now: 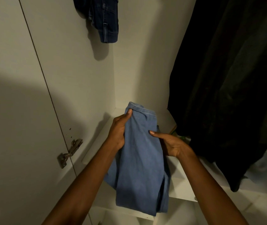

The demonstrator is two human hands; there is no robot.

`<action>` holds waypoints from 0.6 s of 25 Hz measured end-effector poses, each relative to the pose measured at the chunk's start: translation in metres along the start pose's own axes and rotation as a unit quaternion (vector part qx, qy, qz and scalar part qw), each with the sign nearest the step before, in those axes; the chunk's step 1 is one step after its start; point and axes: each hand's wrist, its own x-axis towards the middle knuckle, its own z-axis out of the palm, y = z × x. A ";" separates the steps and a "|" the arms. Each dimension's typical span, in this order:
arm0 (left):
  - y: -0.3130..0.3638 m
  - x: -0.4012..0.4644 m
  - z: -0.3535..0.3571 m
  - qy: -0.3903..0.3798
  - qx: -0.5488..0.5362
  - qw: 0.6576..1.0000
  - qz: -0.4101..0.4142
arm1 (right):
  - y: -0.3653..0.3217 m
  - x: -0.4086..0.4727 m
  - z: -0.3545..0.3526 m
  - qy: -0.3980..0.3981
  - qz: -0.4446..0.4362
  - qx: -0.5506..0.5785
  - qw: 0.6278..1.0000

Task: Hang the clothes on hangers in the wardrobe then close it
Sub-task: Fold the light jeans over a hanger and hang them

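Right now both hands hold a folded light blue denim garment (139, 161) over the white wardrobe shelf (183, 185), in the near middle of the scene. The left hand (119, 130) grips the garment's left edge near its top, thumb lying flat on the front of the cloth and pointing up toward the stitched hem, the other fingers hidden behind the fabric. The right hand (170, 143) grips the right edge a little lower, its thumb pressed across the front of the cloth and its fingers curled out of sight behind it. The garment hangs down from the two grips, its lower end draping past the near edge of the shelf.

Farther back and higher on the left, a dark blue denim piece with pale stitching (103, 20) hangs inside the white wardrobe (132, 62), its cuff dangling free of the back panel and casting a shadow on it. On the right a large black cloth (230, 88) hangs down, its lower edge falling below the level of the shelf. On the near left, a metal hinge (69, 152) joins the open white door (12, 111) to the wardrobe's side wall.
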 end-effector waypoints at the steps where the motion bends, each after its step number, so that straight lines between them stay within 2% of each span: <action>1: 0.004 0.001 0.002 0.015 0.030 0.999 0.001 | 0.003 0.001 -0.002 -0.002 0.003 0.024 1.000; 4: 0.008 0.003 -0.003 0.048 0.071 0.996 0.007 | 0.008 0.002 -0.001 0.006 0.009 0.077 0.997; 7: 0.006 0.002 -0.016 0.050 0.058 0.997 0.008 | 0.007 0.002 -0.002 0.026 -0.036 0.135 0.990; 11: 0.014 0.006 -0.016 0.069 0.060 0.996 0.013 | -0.015 0.000 -0.001 0.034 -0.161 0.205 0.965; 15: 0.029 0.035 -0.008 0.108 0.077 0.989 0.060 | -0.054 0.018 0.001 0.063 -0.298 0.143 0.942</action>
